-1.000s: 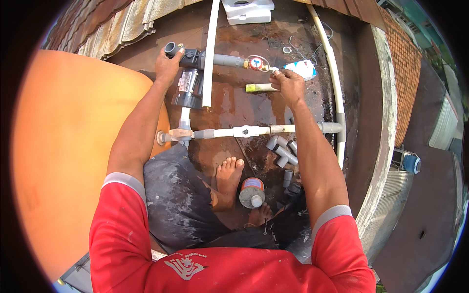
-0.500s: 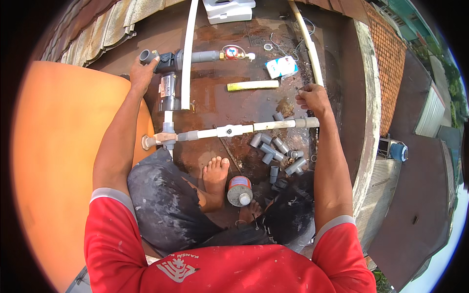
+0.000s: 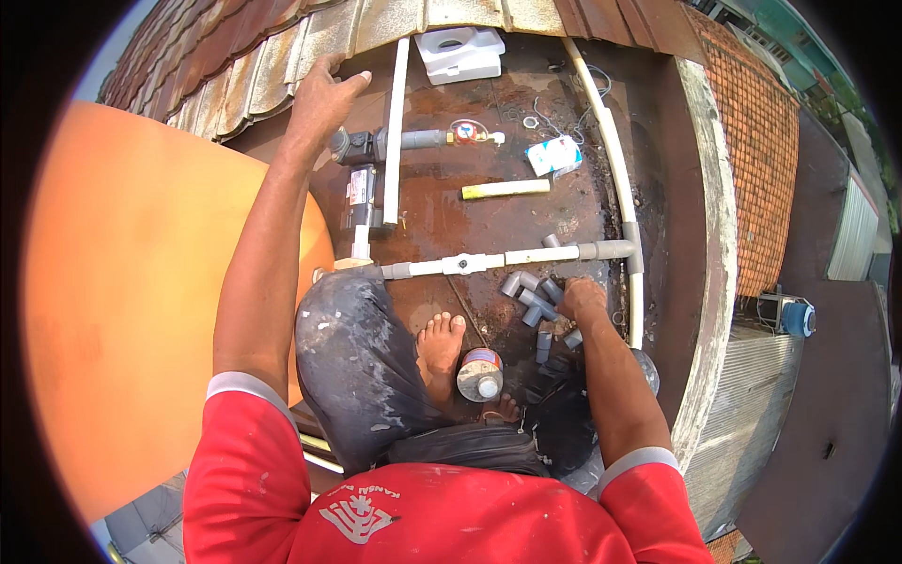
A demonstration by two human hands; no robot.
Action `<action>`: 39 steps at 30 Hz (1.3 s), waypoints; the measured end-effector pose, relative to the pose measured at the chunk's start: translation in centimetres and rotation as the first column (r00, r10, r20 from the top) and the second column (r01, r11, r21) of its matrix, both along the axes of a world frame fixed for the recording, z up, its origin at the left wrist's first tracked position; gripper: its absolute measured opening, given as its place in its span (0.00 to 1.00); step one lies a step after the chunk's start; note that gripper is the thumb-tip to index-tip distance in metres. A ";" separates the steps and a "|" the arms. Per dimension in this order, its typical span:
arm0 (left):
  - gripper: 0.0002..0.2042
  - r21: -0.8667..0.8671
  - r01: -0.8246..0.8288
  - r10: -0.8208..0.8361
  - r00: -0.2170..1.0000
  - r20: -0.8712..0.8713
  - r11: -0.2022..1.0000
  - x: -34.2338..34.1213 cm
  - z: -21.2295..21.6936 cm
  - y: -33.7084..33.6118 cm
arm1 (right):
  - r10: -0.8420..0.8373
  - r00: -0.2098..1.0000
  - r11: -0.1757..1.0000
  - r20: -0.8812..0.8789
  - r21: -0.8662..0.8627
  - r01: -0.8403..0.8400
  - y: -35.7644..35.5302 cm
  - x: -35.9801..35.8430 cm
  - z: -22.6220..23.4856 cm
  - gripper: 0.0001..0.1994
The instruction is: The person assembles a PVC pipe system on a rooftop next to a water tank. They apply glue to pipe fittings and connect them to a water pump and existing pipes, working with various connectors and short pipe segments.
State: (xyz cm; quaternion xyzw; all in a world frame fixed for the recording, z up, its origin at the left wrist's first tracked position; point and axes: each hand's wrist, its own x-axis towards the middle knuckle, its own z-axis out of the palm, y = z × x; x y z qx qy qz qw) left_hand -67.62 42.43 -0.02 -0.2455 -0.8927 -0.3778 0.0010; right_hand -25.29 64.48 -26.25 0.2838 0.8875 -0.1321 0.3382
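My left hand (image 3: 329, 96) is at the lower edge of the rusty roof sheets, just above the dark water pump (image 3: 361, 188). Its thumb stands apart from the fingers, and I see nothing in it. My right hand (image 3: 583, 299) is down among several loose grey pipe fittings (image 3: 533, 303), its fingers bent and partly hidden, so a grip cannot be made out. Just beyond it runs a white pipe (image 3: 540, 255) with a valve (image 3: 463, 264), meeting a grey tee (image 3: 633, 248) at the right. A tin can (image 3: 480, 376) with a white cap stands between my feet.
A big orange tank (image 3: 160, 282) fills the left. Behind the pump leans a long white pipe (image 3: 396, 132). A yellowed pipe piece (image 3: 507, 189), a blue-and-white packet (image 3: 554, 156) and white foam packing (image 3: 462, 61) lie farther off. A low wall (image 3: 709, 244) borders the right.
My left hand has left the pump's grey outlet and moved up to the roof edge. The right hand has come down nearer, from beside the upright pipe to the fittings. The view has shifted slightly.
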 end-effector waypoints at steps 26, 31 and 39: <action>0.39 -0.380 -0.141 0.400 0.466 0.789 0.914 -1.1 -22.7 -11.3 | -0.026 0.995 0.999 0.094 -0.022 0.028 0.0 0.4 -1.5 0.25; 0.43 -0.503 -0.189 0.514 0.553 0.656 0.844 -1.3 -22.9 -10.5 | -0.048 0.996 0.998 0.075 -0.039 0.051 -1.0 -0.2 -0.4 0.24; 0.61 -0.504 -0.183 0.515 0.538 0.667 0.844 -0.9 -22.3 -10.9 | -0.102 0.990 0.992 0.095 -0.058 0.108 -1.2 0.0 0.0 0.27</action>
